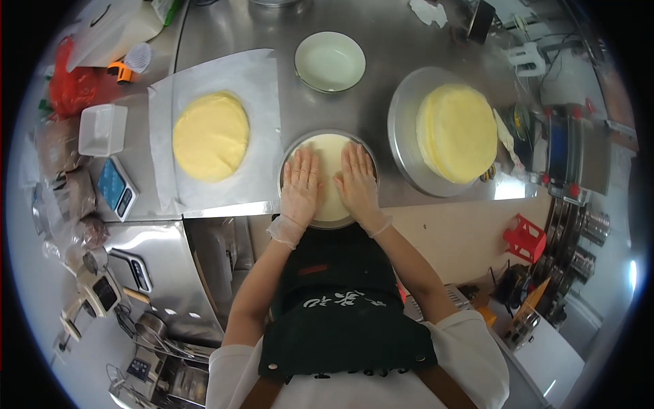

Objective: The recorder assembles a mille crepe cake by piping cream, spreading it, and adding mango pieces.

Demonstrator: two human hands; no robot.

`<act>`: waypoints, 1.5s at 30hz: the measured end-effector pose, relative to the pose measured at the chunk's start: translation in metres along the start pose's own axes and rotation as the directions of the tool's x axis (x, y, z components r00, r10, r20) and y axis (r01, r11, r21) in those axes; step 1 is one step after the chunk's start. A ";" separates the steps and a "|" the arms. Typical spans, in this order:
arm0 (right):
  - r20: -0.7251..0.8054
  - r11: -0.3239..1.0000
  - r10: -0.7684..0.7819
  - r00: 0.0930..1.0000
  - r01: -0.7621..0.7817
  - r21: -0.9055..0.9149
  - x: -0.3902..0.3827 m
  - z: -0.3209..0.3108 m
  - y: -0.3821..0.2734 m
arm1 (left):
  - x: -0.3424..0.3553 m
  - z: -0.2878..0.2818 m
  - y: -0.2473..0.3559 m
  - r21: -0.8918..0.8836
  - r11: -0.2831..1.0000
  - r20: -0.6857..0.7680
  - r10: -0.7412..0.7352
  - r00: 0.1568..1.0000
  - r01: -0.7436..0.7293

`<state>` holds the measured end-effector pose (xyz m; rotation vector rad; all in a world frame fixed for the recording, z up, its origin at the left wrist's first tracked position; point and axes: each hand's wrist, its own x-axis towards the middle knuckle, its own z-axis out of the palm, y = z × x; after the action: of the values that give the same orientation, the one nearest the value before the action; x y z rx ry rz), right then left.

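Both my hands wear clear thin gloves. My left hand (300, 189) lies flat with fingers stretched out on the left part of a pale, smooth dough-like disc (330, 163). My right hand (355, 185) rests the same way on the right part, fingers extended away from me. The disc fills a round metal pan (332, 225) at the table's front edge, close against my dark apron. Left of the pan, a round yellow dough (211, 136) lies on white paper (264, 163). To the right, thick pale-yellow round layers (458, 133) sit stacked on a round metal tray (403, 136).
A pale green bowl (330, 63) stands beyond the pan on the steel table (231, 31). At the left are a white rectangular tub (102, 129), a kitchen scale (117, 187) and a red plastic bag (71, 85). A hand mixer (528, 60) lies at the far right.
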<state>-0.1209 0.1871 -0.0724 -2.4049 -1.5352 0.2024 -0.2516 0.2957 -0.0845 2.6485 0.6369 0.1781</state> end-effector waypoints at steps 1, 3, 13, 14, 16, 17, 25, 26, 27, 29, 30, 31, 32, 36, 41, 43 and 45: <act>0.003 1.000 0.016 1.000 -0.016 -0.007 0.000 0.001 0.000 | 0.002 -0.001 -0.001 -0.037 0.999 0.015 0.007 1.000 -0.007; 0.033 0.999 0.034 0.999 -0.033 -0.018 0.001 0.003 0.001 | 0.006 -0.005 -0.003 -0.050 0.998 0.035 0.028 0.999 -0.026; 0.041 0.999 0.038 0.998 -0.039 0.024 0.001 0.003 0.000 | 0.008 -0.007 -0.007 -0.053 0.998 0.066 0.044 0.997 -0.041; 0.043 0.999 0.028 0.999 -0.029 0.024 0.001 0.003 0.000 | 0.008 -0.008 -0.007 -0.066 0.997 0.062 0.043 0.997 -0.039; 0.043 0.999 0.022 0.999 -0.023 0.023 0.001 0.002 0.001 | 0.009 -0.008 -0.007 -0.070 0.997 0.066 0.047 0.997 -0.042; 0.050 0.999 0.011 0.999 -0.012 0.030 0.001 0.001 0.001 | 0.009 -0.009 -0.007 -0.072 0.996 0.068 0.048 0.997 -0.043; 0.034 1.000 -0.001 0.999 0.000 0.031 -0.002 0.003 0.002 | 0.009 -0.011 -0.006 -0.060 0.997 0.056 0.059 0.997 -0.056; 0.036 0.999 0.027 0.999 -0.028 0.032 -0.001 0.003 0.001 | 0.008 -0.011 -0.006 -0.058 0.996 0.047 0.065 0.997 -0.062; 0.039 0.998 0.054 0.998 -0.055 0.034 -0.001 0.004 0.001 | 0.008 -0.011 -0.006 -0.057 0.996 0.048 0.067 0.997 -0.064; 0.038 0.997 0.055 0.998 -0.056 0.045 -0.001 0.004 0.001 | 0.009 -0.012 -0.005 -0.053 0.997 0.051 0.055 0.997 -0.052; 0.039 0.997 0.054 0.998 -0.056 0.056 -0.001 0.005 0.000 | 0.009 -0.012 -0.005 -0.052 0.997 0.051 0.056 0.997 -0.054; 0.037 0.997 0.056 0.998 -0.058 0.056 -0.001 0.005 0.001 | 0.009 -0.013 -0.004 -0.051 0.998 0.054 0.047 0.997 -0.044; 0.033 0.996 0.054 0.998 -0.056 0.064 -0.001 0.004 0.001 | 0.009 -0.014 -0.003 -0.051 0.998 0.057 0.037 0.998 -0.034; 0.029 0.997 -0.006 1.000 0.004 0.073 0.005 -0.001 0.001 | 0.009 -0.012 -0.005 -0.044 0.998 0.048 0.042 0.998 -0.040; 0.003 0.997 -0.040 0.999 0.040 0.072 0.008 0.006 0.004 | 0.011 -0.013 -0.003 -0.038 0.998 0.051 0.042 0.998 -0.040; 0.005 0.997 -0.041 0.999 0.040 0.068 0.008 0.006 0.005 | 0.015 -0.014 -0.002 -0.070 0.996 0.032 0.061 0.998 -0.059; 0.004 0.996 -0.044 0.999 0.044 0.080 0.009 0.004 0.007 | 0.022 -0.012 -0.003 -0.104 0.992 0.013 0.080 0.997 -0.078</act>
<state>-0.1121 0.1929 -0.0777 -2.3093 -1.5509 0.2568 -0.2358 0.3124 -0.0745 2.5742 0.5039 0.2049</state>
